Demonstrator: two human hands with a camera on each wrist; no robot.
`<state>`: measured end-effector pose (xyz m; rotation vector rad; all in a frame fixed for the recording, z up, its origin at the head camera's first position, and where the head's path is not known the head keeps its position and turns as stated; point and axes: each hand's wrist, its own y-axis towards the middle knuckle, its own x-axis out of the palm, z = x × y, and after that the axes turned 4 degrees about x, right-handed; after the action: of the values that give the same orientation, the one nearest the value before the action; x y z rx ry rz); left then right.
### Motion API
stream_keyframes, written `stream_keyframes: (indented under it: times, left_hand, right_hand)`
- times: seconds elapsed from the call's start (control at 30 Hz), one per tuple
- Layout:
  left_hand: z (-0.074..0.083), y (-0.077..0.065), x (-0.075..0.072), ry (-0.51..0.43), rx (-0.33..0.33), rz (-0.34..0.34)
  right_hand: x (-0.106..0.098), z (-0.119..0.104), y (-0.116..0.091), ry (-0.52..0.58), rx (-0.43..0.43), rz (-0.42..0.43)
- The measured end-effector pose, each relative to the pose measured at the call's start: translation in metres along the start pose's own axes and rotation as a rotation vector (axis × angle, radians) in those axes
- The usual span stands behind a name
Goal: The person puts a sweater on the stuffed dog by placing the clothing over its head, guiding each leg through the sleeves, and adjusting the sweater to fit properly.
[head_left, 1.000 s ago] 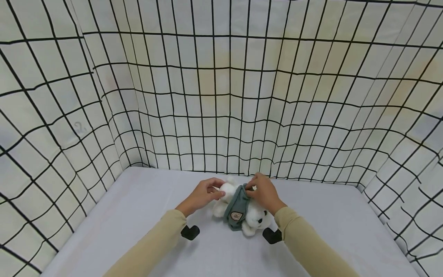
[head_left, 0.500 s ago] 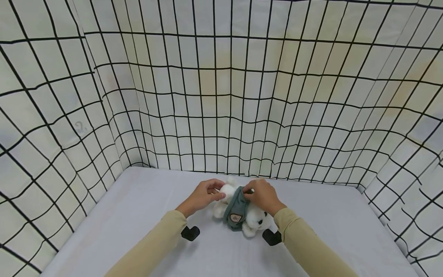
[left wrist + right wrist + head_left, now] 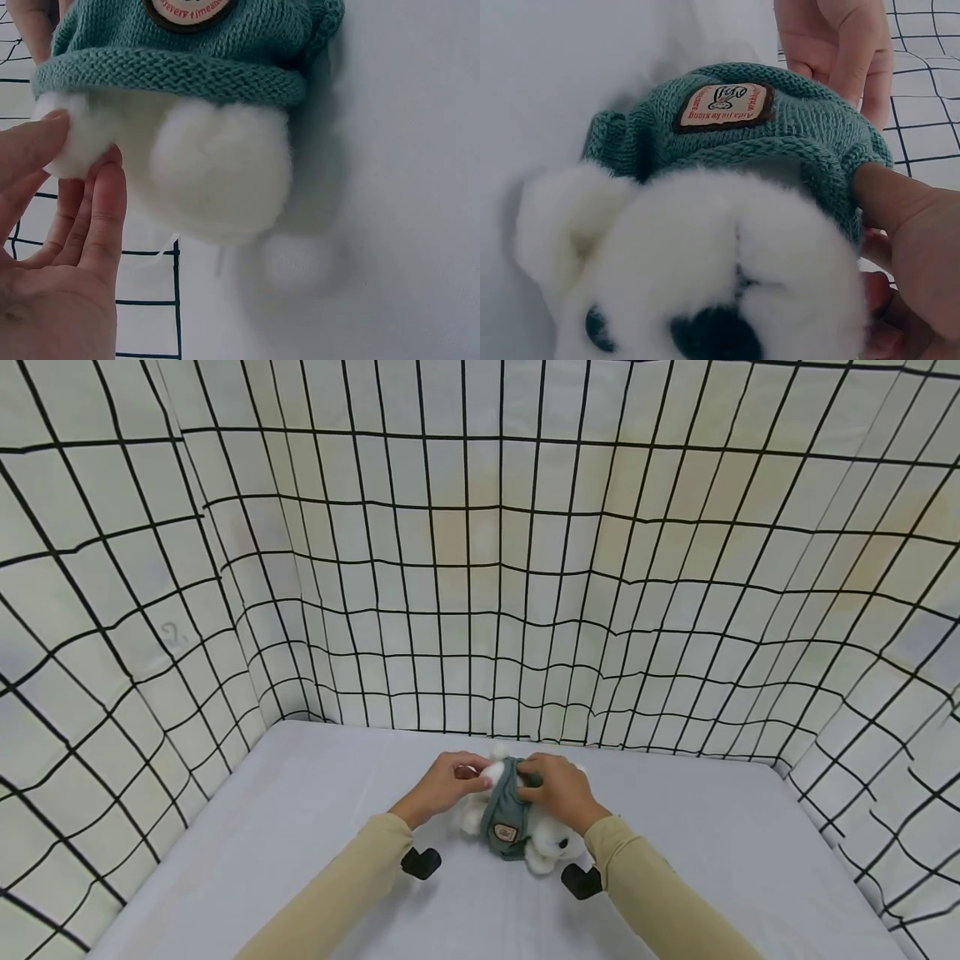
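Note:
A white plush bear (image 3: 550, 846) lies on its side on the table, its head toward the right. Round its body is a green knitted vest (image 3: 504, 814) with a sewn-on patch (image 3: 727, 106). In the left wrist view, my left hand (image 3: 67, 225) pinches one fluffy white leg (image 3: 86, 139) between thumb and fingers, just below the rolled hem (image 3: 172, 77). My right hand (image 3: 558, 789) grips the vest's upper edge near the neck; in the right wrist view its thumb (image 3: 889, 196) presses into the knit, while the other fingers are partly hidden behind the bear's head (image 3: 727, 255).
A white sheet covers the table (image 3: 337, 777). White walls with a black grid (image 3: 480, 610) enclose it at the back and both sides. Black wrist mounts (image 3: 421, 863) hang below the sleeves.
My right hand has moved left, closer to my left hand, drawing the vest's upper part left along the bear. The left hand has shifted slightly right.

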<state>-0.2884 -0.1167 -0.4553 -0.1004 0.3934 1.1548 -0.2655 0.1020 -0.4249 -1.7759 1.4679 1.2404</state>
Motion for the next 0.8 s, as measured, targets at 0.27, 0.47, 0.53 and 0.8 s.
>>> stream_keyframes:
  times: [0.27, 0.47, 0.53, 0.8]
  left_hand:
    - [0.004, 0.002, 0.006, 0.006, 0.013, 0.017]
    - [0.007, 0.001, 0.01, -0.004, -0.029, 0.059]
    - [0.007, 0.001, 0.011, -0.054, -0.034, 0.051]
    - [0.008, 0.001, 0.014, -0.189, -0.013, 0.01]
  right_hand:
    - [0.001, -0.006, 0.002, -0.003, -0.018, 0.027]
    - [0.002, -0.009, 0.005, -0.021, -0.02, 0.022]
    - [0.003, -0.01, 0.006, -0.017, -0.008, 0.018]
    - [0.003, -0.013, 0.008, -0.018, 0.008, 0.004]
